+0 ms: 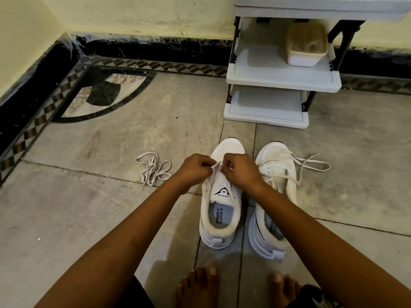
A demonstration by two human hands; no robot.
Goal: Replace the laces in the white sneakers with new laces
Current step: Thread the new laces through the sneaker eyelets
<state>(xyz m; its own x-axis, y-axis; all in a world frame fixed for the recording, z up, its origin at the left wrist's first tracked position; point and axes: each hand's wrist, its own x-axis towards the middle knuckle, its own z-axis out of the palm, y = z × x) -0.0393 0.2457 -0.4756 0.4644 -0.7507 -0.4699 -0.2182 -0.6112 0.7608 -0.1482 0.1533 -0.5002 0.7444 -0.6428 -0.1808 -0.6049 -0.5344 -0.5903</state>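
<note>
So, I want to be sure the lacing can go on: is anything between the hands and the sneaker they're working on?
Nothing visible. The left hand and right hand pinch the lace right over that sneaker; the loose lace lies apart on the floor.

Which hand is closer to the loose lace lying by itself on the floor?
Left. The left hand is just to the right of the loose lace. The right hand is farther right, over the left sneaker. Both hands pinch a lace strand there.
</note>
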